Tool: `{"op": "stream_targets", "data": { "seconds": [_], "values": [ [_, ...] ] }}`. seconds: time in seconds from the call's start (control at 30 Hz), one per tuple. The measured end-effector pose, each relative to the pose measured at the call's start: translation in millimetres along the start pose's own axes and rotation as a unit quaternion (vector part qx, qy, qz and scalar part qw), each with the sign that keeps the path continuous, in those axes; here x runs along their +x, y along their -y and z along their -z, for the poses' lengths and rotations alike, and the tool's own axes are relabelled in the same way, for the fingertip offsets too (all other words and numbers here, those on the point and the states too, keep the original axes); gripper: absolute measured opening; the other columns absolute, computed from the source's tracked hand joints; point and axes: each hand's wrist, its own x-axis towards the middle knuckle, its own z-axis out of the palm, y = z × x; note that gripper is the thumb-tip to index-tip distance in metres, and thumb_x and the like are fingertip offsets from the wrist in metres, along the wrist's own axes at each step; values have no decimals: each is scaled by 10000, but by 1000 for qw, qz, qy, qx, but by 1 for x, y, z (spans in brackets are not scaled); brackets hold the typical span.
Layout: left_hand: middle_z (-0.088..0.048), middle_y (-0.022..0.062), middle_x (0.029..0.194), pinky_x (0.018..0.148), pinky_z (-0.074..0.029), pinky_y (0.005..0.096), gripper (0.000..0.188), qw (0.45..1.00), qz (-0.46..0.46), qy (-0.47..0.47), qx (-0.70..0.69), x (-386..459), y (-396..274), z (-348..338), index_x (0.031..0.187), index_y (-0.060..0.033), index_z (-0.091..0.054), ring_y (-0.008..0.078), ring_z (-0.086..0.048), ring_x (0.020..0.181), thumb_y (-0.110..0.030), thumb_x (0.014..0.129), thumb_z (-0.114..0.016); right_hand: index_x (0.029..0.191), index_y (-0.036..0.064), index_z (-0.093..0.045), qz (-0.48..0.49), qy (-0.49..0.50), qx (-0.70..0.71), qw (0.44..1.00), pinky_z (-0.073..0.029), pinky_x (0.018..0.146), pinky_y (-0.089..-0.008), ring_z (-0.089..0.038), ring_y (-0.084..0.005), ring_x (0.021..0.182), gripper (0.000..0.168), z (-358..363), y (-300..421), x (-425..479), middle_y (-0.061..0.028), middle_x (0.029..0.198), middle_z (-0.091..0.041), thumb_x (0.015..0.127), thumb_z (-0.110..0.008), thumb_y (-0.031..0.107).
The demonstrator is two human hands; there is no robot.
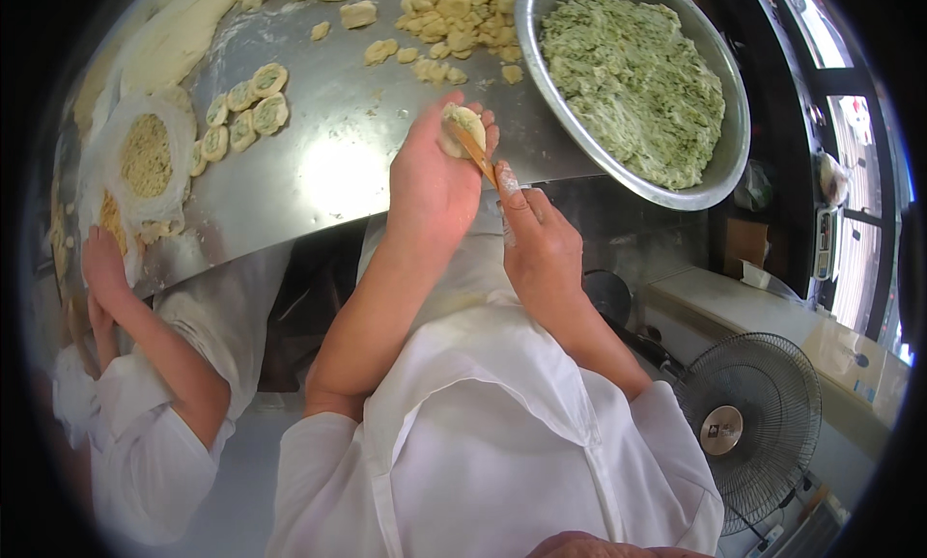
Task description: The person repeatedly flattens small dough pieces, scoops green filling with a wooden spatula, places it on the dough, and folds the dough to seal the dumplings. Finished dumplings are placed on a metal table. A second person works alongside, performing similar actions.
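Note:
My left hand (438, 170) cradles a small round of dough (467, 129) with some green-flecked filling on it. The round rests against the palm and the curled fingers. My right hand (539, 232), floury on the fingers, grips a flat wooden spatula (474, 152), whose tip lies on the filling. A large metal bowl (737, 134) of green-flecked filling (637, 87) stands right of both hands. Beyond my hands lies a heap of dough pieces (452, 15). Several dough rounds topped with green filling (269, 114) sit in two rows to the left on the metal table (326, 109).
A co-worker's hand (105, 265) is at the table's left end, beside plastic-lined containers of crumbly filling (147, 156). A large dough sheet (170, 44) lies at the far left. A standing fan (749, 431) and a pale counter (724, 297) are at the right.

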Motion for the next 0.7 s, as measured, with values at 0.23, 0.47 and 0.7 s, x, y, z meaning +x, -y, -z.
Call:
{"op": "stream_targets", "data": {
  "seconds": [0.23,0.47,0.7],
  "values": [
    [-597,223,1243,1079,-532,484,308,993,-116,28,22,-3,-36,35,1334,60,-524,354,-608,1185,-41,1043,-526,1365,54,-641,-73,105,233,964,-559,776,-367,-698,-351,862,389,10,10,10,-161,1002,-703,977,-620,31],
    [-575,193,1228,1085,-510,460,319,981,-181,-7,67,-16,-48,45,1334,62,-515,322,-582,1180,-42,1032,-511,1429,85,-587,77,66,81,992,-537,671,-423,-661,-342,773,556,-20,23,29,-150,920,-636,888,-619,-37],
    [-579,213,1271,1104,-490,500,355,980,-196,-18,2,-17,-69,77,1356,48,-511,358,-565,1246,-124,1047,-540,1487,117,-527,108,166,9,980,-534,650,-439,-641,-354,767,709,-41,43,32,-144,930,-608,812,-619,-79]
  ]
}}
